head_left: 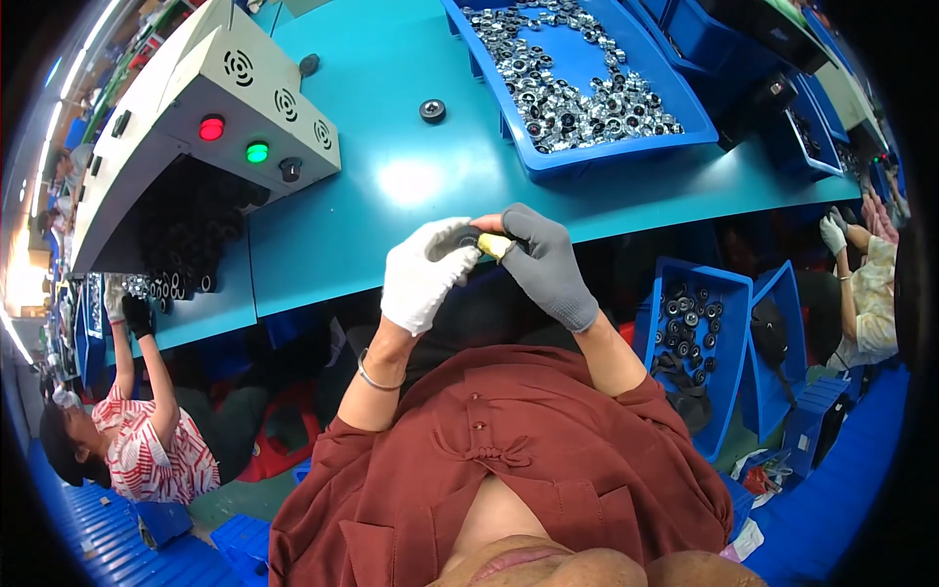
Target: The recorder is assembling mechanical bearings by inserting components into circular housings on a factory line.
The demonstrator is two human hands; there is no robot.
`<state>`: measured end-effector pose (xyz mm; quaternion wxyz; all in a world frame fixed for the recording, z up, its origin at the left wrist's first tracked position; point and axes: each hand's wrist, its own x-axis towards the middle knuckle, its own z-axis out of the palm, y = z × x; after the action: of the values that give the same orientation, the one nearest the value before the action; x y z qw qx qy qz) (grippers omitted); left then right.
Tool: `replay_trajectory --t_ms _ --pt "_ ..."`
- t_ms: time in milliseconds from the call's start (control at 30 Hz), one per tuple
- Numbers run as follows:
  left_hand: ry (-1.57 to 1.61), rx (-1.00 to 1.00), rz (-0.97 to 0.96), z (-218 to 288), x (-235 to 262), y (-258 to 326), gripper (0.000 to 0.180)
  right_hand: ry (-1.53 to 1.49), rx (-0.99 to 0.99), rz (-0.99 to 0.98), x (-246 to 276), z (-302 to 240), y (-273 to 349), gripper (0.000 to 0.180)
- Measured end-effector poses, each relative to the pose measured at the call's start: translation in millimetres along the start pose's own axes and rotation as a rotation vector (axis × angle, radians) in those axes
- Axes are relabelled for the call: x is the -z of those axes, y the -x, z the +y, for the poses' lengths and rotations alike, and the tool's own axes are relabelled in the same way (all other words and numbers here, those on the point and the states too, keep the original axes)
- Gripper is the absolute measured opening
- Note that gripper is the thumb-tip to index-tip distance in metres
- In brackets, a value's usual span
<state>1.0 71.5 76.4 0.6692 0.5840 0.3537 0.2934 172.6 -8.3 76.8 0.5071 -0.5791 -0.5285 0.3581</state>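
Note:
My left hand point(424, 274), in a white glove, pinches a small black wheel-like round part point(469, 237) just above the table's near edge. My right hand point(550, 266), in a grey glove with a bare fingertip showing, closes on the same part from the other side. Something yellow point(495, 245) shows at the right thumb; whether it is a wrap on the thumb or a separate piece I cannot tell. The fingers partly cover the round part. Beyond my hands, a similar black round part point(432, 111) lies on the teal table point(362, 186).
A blue tray point(626, 147) of shiny metal round parts sits at the back right. To the left stands a pale machine point(264, 108) with red and green lights. Blue bins point(719, 411) with black round parts are at lower right. Other people work at both sides.

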Motion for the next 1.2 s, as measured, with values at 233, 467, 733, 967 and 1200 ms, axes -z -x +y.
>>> replay_trajectory --t_ms 233,467,733,967,1200 --pt "0.389 0.058 0.136 -14.3 -17.6 -1.4 0.030 -0.280 -0.021 0.158 -18.3 7.1 5.1 0.029" --pt "0.073 -0.030 0.086 -12.3 -14.7 3.7 0.028 -0.069 0.021 0.154 -9.7 0.7 4.9 0.026" --pt "0.143 -0.006 0.125 -4.8 -17.7 5.1 0.023 -0.050 0.043 0.178 -14.5 2.9 9.3 0.025" --pt "0.081 -0.063 0.174 -16.6 -19.4 5.4 0.016 0.062 0.201 0.249 -22.9 2.4 12.0 0.032" --pt "-0.032 -0.109 0.182 -21.6 -16.7 1.9 0.015 0.059 0.228 0.277 -24.1 4.4 10.0 0.030"
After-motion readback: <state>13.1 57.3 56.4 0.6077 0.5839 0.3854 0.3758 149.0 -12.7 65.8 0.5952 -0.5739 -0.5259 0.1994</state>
